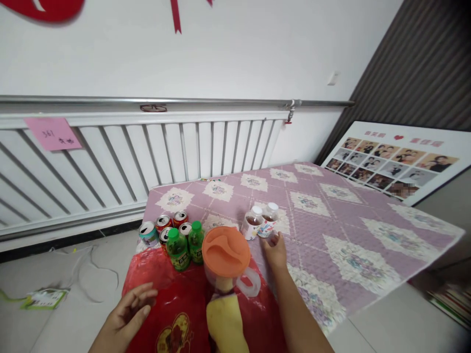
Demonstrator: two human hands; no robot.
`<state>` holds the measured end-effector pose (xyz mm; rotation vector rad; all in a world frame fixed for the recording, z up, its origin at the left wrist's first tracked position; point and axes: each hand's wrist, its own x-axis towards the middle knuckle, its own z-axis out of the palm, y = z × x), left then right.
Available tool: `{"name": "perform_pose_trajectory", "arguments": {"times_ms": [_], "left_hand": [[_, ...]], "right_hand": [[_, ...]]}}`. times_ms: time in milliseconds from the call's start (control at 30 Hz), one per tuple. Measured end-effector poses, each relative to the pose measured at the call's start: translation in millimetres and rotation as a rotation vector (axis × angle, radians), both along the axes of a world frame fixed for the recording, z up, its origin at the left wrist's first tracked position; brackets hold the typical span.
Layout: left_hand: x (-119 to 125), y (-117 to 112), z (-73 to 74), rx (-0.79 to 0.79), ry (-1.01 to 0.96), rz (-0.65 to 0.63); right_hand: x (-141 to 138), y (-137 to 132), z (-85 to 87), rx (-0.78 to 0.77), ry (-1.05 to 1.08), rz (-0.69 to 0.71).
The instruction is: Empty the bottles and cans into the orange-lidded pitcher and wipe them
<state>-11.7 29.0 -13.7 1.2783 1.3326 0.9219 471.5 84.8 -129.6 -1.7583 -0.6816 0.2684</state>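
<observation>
My right hand (275, 251) reaches forward over the purple quilted tabletop (331, 230), fingers loosely stretched, just short of two small white-capped bottles (260, 221) of brown drink; it holds nothing. My left hand (129, 310) rests open at the edge of a red plastic bag (176, 304), fingers apart. Between my arms stands a clear jug with an orange lid (225, 251), with a yellow cloth-like thing (226, 321) below it.
Several drink cans (167, 226) and two green bottles (186, 247) stand by the jug at the table's left end. A white radiator (110, 157) lines the wall. A photo board (397, 162) leans at right. Cable and paper lie on the floor at left.
</observation>
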Motion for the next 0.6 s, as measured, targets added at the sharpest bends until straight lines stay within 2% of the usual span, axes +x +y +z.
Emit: {"name": "perform_pose_trajectory", "arguments": {"times_ms": [133,367,467,600], "left_hand": [[1.4,-11.1,8.8,0.024,-0.042,-0.013],[-3.5,-27.7,13.4,0.023,-0.153,-0.085],[-5.7,-32.0,16.6,0.039,-0.193,-0.126],[-17.5,-34.6,20.5,0.062,-0.230,-0.148]], "right_hand": [[-17.7,-37.0,-1.4,-0.048,0.033,-0.043],[-56.7,-108.1,-3.9,-0.068,0.025,0.019],[-61.9,-124.4,-0.8,-0.099,0.009,0.053],[-58.2,-130.2,13.9,-0.171,-0.038,0.105]]}}
